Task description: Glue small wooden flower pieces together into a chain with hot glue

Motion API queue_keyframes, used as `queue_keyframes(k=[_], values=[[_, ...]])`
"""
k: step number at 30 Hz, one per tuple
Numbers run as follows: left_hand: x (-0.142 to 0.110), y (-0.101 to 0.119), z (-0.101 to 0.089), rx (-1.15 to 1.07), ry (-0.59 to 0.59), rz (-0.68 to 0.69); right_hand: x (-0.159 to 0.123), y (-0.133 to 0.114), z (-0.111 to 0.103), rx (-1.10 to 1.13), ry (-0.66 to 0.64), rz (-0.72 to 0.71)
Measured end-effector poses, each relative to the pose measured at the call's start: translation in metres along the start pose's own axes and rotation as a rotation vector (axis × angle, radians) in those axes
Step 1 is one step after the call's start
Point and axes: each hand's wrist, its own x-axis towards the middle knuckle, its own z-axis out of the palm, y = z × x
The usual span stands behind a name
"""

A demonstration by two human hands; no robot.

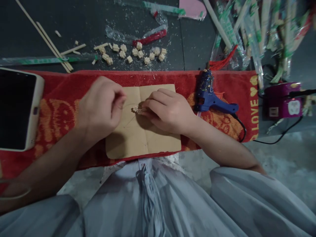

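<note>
Towel [185,77] along table's [81,19] near edge. Phone [16,110] on towel's left end, card [163,143] mid-towel, glue gun [202,90] right of card. Left hand [101,105] over card's left edge; right hand [170,110] at its right, small cluster [135,109] at fingertips. Behind towel: sticks [50,41] left, short pieces [140,54] middle, wrapped bundles [265,26] right. Box [281,102] beyond towel's right end.

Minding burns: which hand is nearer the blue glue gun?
Right. The right hand lies just left of the blue glue gun; the left hand is farther left.
</note>
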Motion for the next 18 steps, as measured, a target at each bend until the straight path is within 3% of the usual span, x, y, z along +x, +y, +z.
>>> queue_keyframes(k=[3, 5, 8, 11, 18], values=[[0.003, -0.013, -0.006, 0.140, -0.017, -0.305, -0.003, 0.003, 0.000, 0.044, -0.065, 0.011], [0.006, -0.024, -0.009, 0.212, -0.009, -0.396, -0.004, 0.005, 0.000, 0.079, -0.103, 0.025], [0.010, -0.036, -0.015, 0.259, -0.007, -0.362, -0.005, 0.008, -0.002, 0.117, -0.099, 0.023], [0.008, -0.032, -0.020, 0.222, 0.025, -0.308, -0.004, 0.008, -0.003, 0.111, -0.075, 0.024], [0.001, -0.009, -0.005, -0.030, -0.104, 0.095, -0.004, 0.003, -0.001, 0.060, -0.047, 0.078]])
